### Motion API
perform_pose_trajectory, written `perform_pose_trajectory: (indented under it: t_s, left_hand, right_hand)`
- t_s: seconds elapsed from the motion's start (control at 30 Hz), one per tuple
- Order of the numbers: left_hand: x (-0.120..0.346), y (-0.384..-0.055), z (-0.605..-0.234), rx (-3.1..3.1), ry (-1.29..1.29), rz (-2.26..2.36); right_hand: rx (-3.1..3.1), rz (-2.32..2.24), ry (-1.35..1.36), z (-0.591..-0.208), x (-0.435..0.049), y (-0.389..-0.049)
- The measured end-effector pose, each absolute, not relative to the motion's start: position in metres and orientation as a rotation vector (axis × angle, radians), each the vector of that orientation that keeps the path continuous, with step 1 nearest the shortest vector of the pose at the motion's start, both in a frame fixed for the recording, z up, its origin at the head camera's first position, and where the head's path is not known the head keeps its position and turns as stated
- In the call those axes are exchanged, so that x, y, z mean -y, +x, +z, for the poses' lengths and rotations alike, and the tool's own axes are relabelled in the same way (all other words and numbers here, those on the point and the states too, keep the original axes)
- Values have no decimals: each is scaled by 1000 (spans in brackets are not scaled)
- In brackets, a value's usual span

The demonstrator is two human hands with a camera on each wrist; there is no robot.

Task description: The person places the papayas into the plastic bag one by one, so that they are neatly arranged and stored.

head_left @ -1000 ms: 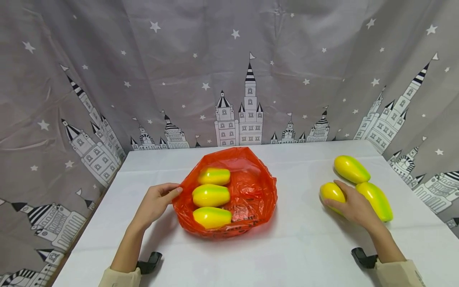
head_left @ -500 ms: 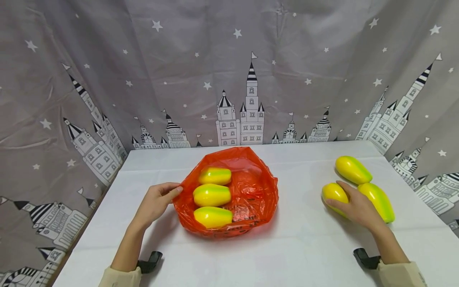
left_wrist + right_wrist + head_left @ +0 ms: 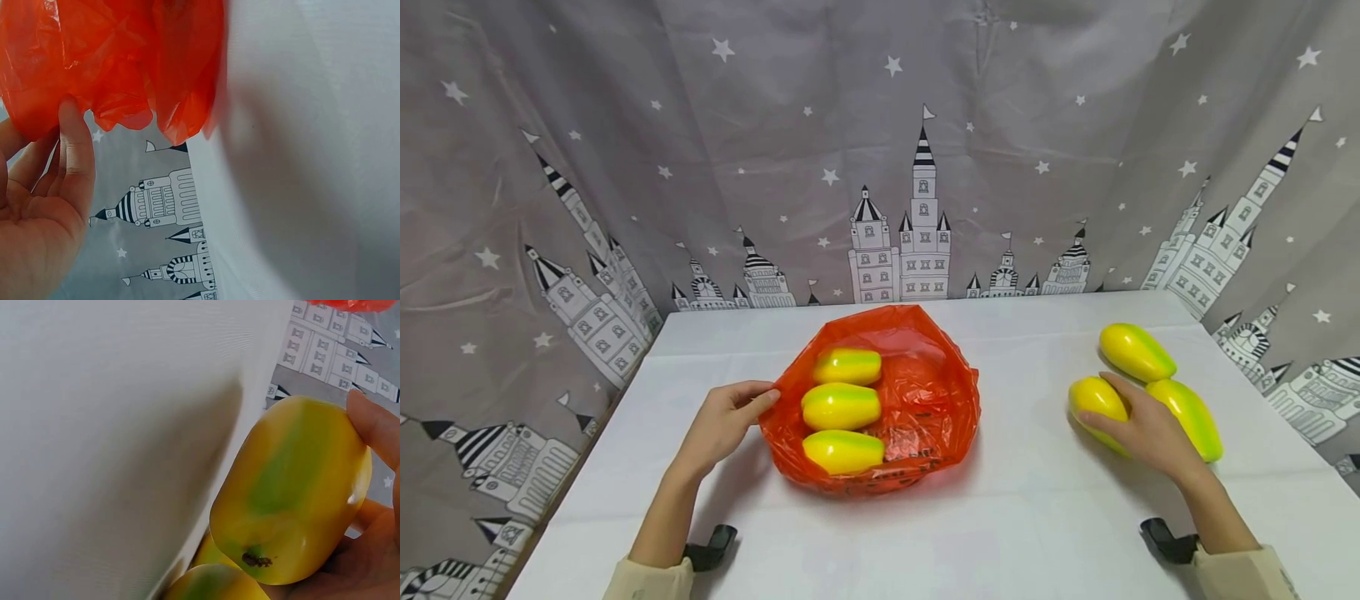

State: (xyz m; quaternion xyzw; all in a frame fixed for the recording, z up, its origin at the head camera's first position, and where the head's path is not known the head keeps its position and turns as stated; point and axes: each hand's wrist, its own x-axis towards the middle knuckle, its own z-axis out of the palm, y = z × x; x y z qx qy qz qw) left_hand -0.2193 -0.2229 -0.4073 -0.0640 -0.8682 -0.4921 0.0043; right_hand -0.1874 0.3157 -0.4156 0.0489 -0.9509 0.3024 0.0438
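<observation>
In the head view, a red plastic bag [image 3: 928,400] lies spread open on the white table, its mouth facing up. Inside, along its left side, three glossy yellow-green papayas [image 3: 841,407] are lined up. My left hand [image 3: 724,425] pinches the bag's left rim between thumb and fingers; the left wrist view shows the thin film of the bag [image 3: 119,56] at the fingertips. On the right, my right hand [image 3: 1150,429] grips another papaya [image 3: 1093,398], seen large in the right wrist view. Whether this papaya touches the table I cannot tell.
Two more papayas lie by my right hand, a far papaya [image 3: 1137,352] behind it and a near papaya [image 3: 1189,421] to its right. A grey curtain [image 3: 1000,150] printed with castles and stars hangs behind the white table [image 3: 1022,517].
Both hands keep their holds, on the bag's rim and on the papaya. Only a slight shift of the whole head view shows, and the papaya under my right hand has hardly moved.
</observation>
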Motion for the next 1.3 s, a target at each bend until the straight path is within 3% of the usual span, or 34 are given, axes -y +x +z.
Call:
perform_pose_trajectory:
  t_s: [1.3]
  left_hand:
    - [225,-219,-407,2688,-190,-1574]
  right_hand:
    - [2742,903,370,-371,-269,-164]
